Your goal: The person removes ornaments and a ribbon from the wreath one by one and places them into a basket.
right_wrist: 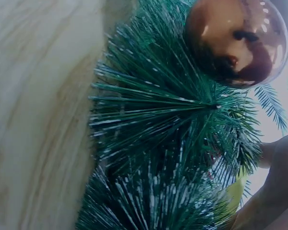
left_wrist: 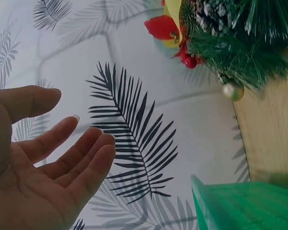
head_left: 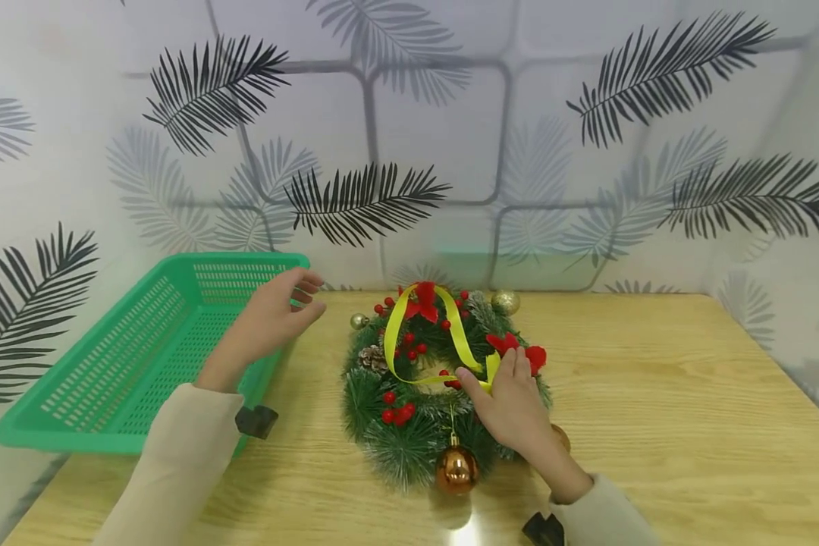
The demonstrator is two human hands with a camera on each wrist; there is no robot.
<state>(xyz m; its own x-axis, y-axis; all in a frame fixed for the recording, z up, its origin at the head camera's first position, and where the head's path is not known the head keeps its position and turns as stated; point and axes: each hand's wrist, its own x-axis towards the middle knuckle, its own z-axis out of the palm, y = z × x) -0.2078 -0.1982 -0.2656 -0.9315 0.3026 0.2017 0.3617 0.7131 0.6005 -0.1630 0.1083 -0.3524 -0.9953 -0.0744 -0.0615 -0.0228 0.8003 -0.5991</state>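
Note:
A green Christmas wreath (head_left: 399,451) lies on the table, trimmed with red bows, berries and a pinecone (head_left: 372,358). A yellow ribbon (head_left: 391,337) loops over its middle. My right hand (head_left: 515,406) rests on the wreath's right side, fingers extended beside a red bow (head_left: 535,358) and the ribbon's end. At the wreath's front hangs a shiny copper bauble (head_left: 457,469), large in the right wrist view, where only part of the hand shows at the edge. My left hand (head_left: 277,312) is raised over the basket's right rim, its fingers loosely bent around nothing.
A green plastic basket (head_left: 54,440) with slotted sides stands at the left of the wooden table (head_left: 662,394). Behind it rises a pale wall covering (head_left: 437,136) printed with dark fronds. Small gold baubles (head_left: 506,302) edge the wreath's back.

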